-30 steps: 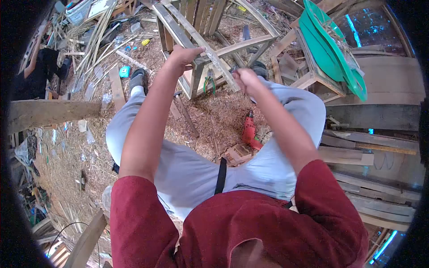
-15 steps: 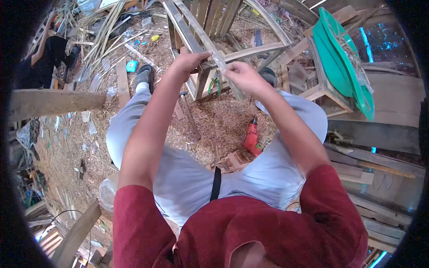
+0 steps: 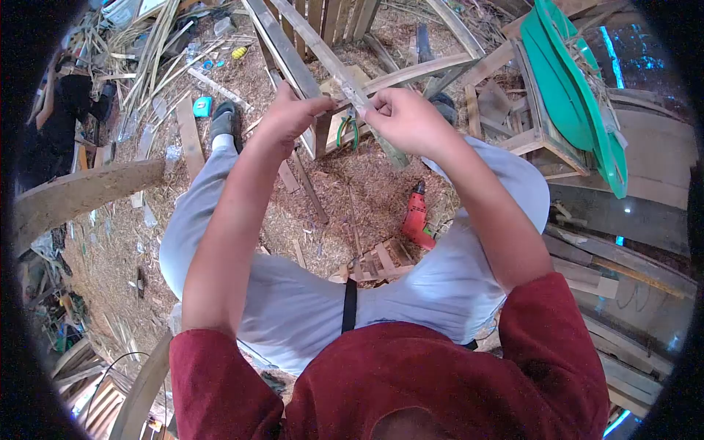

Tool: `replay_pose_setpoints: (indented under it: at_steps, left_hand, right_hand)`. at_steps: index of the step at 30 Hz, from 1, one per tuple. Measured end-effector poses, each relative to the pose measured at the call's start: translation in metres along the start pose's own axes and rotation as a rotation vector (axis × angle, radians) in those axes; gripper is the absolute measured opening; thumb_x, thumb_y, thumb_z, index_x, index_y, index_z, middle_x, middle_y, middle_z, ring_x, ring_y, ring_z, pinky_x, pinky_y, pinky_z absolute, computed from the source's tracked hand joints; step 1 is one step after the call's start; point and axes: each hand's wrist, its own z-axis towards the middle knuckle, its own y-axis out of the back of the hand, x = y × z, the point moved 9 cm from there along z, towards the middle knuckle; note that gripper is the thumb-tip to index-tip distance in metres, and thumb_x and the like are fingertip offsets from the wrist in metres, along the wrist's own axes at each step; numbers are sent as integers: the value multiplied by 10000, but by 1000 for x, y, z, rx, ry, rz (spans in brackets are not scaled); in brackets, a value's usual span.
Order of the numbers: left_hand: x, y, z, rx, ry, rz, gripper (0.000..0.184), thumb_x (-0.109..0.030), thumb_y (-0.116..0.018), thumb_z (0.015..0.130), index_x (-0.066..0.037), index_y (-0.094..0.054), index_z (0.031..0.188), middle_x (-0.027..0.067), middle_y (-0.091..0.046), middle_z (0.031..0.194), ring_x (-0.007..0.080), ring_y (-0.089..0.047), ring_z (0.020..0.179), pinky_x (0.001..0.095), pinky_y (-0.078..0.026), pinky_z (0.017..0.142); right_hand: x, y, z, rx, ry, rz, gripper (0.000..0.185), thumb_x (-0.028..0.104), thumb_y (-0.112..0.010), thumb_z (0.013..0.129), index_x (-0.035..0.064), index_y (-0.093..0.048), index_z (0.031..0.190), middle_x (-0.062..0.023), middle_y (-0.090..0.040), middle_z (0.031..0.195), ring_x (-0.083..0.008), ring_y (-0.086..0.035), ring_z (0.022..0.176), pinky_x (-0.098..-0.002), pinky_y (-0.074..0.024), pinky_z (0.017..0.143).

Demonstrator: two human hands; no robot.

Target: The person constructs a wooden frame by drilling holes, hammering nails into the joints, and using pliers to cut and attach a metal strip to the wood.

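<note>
At wooden frame (image 3: 425, 71), R hand (image 3: 408, 123) pinches slat (image 3: 323, 56), part-curled L hand (image 3: 290, 119) alongside, hold unclear.

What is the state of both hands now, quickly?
Left hand: partly curled at the brown wooden frame; grip cannot be told.
Right hand: closed, apparently on the long, narrow wooden slat.

The wooden strip (image 3: 320, 50) and slatted frame (image 3: 286, 53) run past the top edge. Whether the right hand (image 3: 411, 123) pinches anything small cannot be told. Darkness at the left partly swallows a co-worker (image 3: 73, 99).
</note>
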Motion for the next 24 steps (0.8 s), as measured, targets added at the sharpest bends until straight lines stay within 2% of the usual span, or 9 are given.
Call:
replay_pose_setpoints:
  at_steps: [8,11,14,18,20,24]
  left_hand:
    - [0,-5,-2,-32,22,-47,789,-142,-763,826,-4,-369,1495,150,-655,1202,233,-625,1110,353,-463,1000]
    - [-2,-7,1,22,29,-51,812,-111,-744,813,-5,-348,1514,153,-651,1227,242,-622,1144,374,-457,1015]
    - [10,-4,11,0,-7,-170,629,-122,-769,779,33,-441,1293,145,-642,1126,215,-619,1028,382,-485,910]
    - [17,-7,10,-22,38,-277,558,-170,-700,828,-9,-437,1293,137,-636,1129,211,-617,1041,373,-470,921]
    - [17,-7,8,-33,75,-334,500,-216,-663,858,-29,-457,1274,125,-642,1112,210,-628,1019,365,-464,920]
    - [29,-8,11,-48,166,-509,339,-267,-615,930,-38,-602,1178,108,-692,1030,232,-665,993,373,-490,958]
  right_hand:
    - [-1,-6,-5,-6,21,81,354,314,-672,966,-21,-718,1071,-94,-719,817,-163,-627,702,-347,-513,685]
    - [-4,-8,-7,-5,15,87,332,286,-655,973,-26,-712,1070,-94,-715,820,-157,-623,714,-349,-510,694]
    - [-9,-14,-5,-11,20,108,308,259,-640,977,-26,-708,1072,-96,-714,829,-153,-623,730,-347,-508,706]
    - [-14,-19,-3,53,-24,141,303,265,-637,982,-15,-707,1074,-90,-712,829,-144,-620,743,-343,-506,721]
    - [-15,-26,0,44,20,187,308,279,-636,986,-11,-706,1063,-72,-690,795,-134,-599,726,-344,-497,701]
    - [-3,-32,-6,81,31,225,318,300,-633,998,-7,-704,1042,-34,-632,728,-115,-544,685,-342,-468,652]
